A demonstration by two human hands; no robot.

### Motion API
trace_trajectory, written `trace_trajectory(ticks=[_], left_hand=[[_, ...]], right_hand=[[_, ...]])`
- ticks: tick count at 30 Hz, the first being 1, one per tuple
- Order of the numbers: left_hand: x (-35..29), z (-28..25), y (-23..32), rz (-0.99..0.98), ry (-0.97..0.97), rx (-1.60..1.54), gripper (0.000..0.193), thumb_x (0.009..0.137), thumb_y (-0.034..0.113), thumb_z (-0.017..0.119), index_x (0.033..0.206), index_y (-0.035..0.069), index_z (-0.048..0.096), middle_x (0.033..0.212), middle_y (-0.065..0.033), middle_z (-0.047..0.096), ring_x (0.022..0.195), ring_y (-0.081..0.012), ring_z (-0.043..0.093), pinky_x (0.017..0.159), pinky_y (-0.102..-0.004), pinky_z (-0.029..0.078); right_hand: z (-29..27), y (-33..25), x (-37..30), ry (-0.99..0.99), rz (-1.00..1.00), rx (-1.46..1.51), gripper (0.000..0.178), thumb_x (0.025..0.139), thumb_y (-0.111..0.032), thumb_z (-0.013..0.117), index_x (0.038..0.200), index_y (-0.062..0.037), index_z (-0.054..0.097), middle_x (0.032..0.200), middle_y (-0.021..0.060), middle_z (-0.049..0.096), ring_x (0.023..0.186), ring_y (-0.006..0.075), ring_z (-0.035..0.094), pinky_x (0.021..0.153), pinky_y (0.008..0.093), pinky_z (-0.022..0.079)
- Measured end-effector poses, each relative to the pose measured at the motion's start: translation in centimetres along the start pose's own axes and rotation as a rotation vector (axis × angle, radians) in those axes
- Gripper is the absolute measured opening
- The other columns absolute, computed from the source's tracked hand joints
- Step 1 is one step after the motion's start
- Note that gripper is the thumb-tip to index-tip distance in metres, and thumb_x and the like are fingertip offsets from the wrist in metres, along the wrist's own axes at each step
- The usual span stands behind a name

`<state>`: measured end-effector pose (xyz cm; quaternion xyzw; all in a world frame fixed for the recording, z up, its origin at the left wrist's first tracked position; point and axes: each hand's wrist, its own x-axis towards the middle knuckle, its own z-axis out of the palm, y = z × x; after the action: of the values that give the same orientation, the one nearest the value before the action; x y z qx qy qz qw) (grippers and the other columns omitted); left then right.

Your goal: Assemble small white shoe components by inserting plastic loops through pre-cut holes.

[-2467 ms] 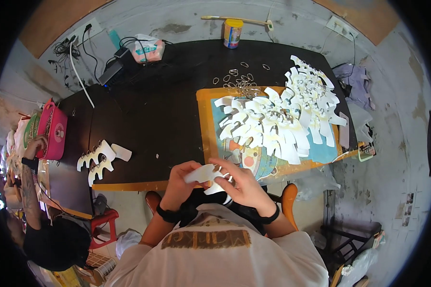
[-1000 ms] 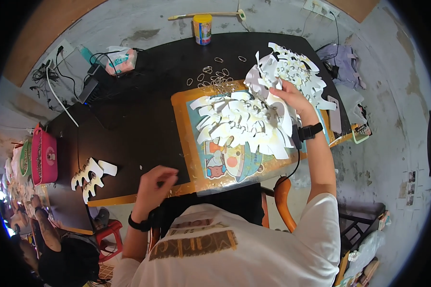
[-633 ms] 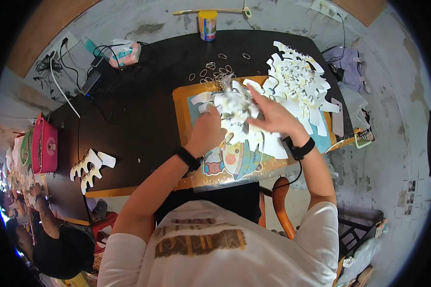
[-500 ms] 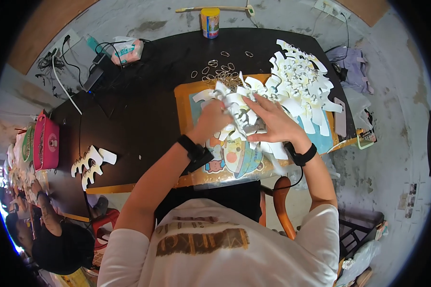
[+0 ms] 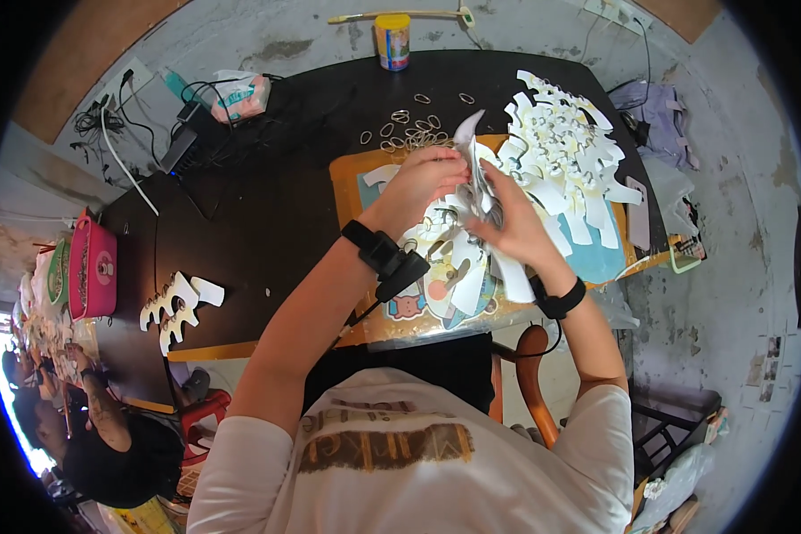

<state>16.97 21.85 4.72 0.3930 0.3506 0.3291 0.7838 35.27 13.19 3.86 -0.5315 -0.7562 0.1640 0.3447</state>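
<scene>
My left hand [image 5: 425,182] is closed on the upper left edge of a bundle of white curved pieces [image 5: 473,165], which it holds tipped up on edge. My right hand [image 5: 518,222] curves round the bundle's right side, thumb below and fingers above. Metal rings show among the pieces, partly hidden by my fingers. More white pieces [image 5: 467,289] hang down beneath my hands over a mat with cartoon pictures [image 5: 407,307]. To the right spreads a big heap of white pieces with metal rings [image 5: 565,133].
Loose metal oval rings [image 5: 409,133] lie beyond my hands. A yellow-lidded can [image 5: 392,43], a tissue pack [image 5: 240,96] and cables stand at the back. At left are a few white pieces [image 5: 180,307] and a pink basket [image 5: 93,267]. A phone [image 5: 637,214] lies right; another person [image 5: 120,445] sits lower left.
The white pieces between my hands have been lifted from lying flat to standing on edge. My left hand has moved up and to the right; my right hand has turned inward round them.
</scene>
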Motion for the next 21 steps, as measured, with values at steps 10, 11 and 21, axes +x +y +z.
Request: trace_trajectory(ticks=[10, 11, 21], left_hand=[[-2.5, -2.7, 1.4, 0.414, 0.003, 0.456, 0.022, 0.086, 0.012, 0.068, 0.104, 0.000, 0.062, 0.102, -0.0072, 0.069, 0.099, -0.0149, 0.064, 0.087, -0.0272, 0.049], [-3.0, -3.7, 1.2, 0.416, 0.006, 0.458, 0.022, 0.086, 0.012, 0.068, 0.104, 0.000, 0.062, 0.102, -0.0072, 0.069, 0.099, -0.0149, 0.064, 0.087, -0.0272, 0.049], [-6.2, -6.8, -4.0, 0.394, 0.267, 1.294, 0.039, 0.079, 0.016, 0.073, 0.109, 0.002, 0.053, 0.098, -0.0184, 0.063, 0.092, -0.0350, 0.064, 0.079, -0.0405, 0.051]], right_hand=[[2.2, -0.6, 3.1, -0.040, 0.260, -0.421, 0.082, 0.067, -0.024, 0.077, 0.140, -0.0148, 0.040, 0.097, 0.0158, 0.066, 0.085, 0.0363, 0.067, 0.068, 0.0463, 0.053], [1.7, -0.3, 3.7, -0.050, 0.302, -0.351, 0.077, 0.067, -0.021, 0.074, 0.138, -0.0161, 0.043, 0.089, 0.0151, 0.067, 0.080, 0.0354, 0.067, 0.066, 0.0445, 0.053], [-3.2, 5.0, 5.0, 0.107, 0.504, 0.315, 0.050, 0.072, -0.017, 0.077, 0.108, 0.0125, 0.060, 0.090, 0.0127, 0.068, 0.079, 0.0169, 0.063, 0.070, 0.0300, 0.051]])
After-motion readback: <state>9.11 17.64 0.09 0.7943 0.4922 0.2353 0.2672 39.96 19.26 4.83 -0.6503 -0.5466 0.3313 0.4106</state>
